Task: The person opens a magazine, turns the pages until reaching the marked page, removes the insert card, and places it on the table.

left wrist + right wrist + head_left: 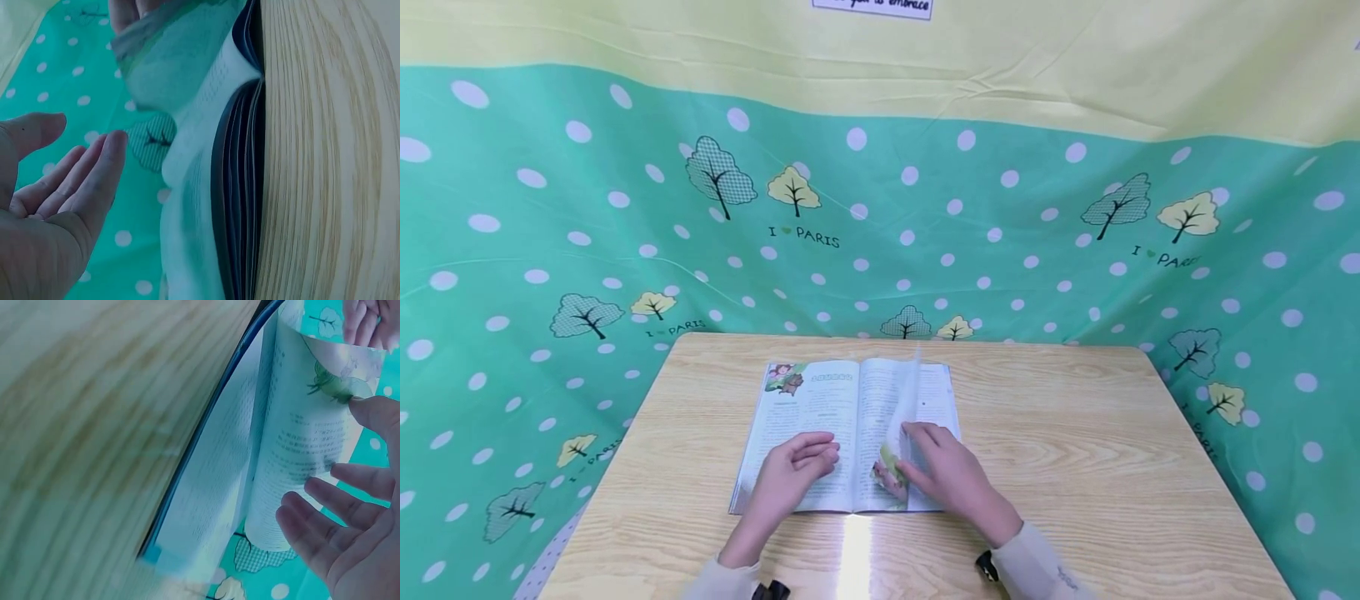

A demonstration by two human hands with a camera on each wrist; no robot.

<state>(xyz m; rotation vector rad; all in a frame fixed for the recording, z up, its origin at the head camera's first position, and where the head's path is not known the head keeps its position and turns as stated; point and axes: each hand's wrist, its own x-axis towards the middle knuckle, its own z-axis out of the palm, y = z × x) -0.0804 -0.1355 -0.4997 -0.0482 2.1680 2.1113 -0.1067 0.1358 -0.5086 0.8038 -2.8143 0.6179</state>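
An illustrated book lies spread on the table, text on both sides and a coloured drawing in its upper left corner. One page stands curled up from the right half, a picture at its lower corner. Fingers and thumb of my right hand touch this page from its right side; in the right wrist view they rest against its printed face, loosely extended. Over the lower left page hovers my left hand, fingers relaxed and holding nothing. The left wrist view shows that hand apart from the book's stacked page edges.
The wooden table extends to both sides of the book. A green dotted cloth with tree prints hangs behind the table and along its sides. Dark straps sit at both wrists below light sleeves. A bright reflection lies in front of the book.
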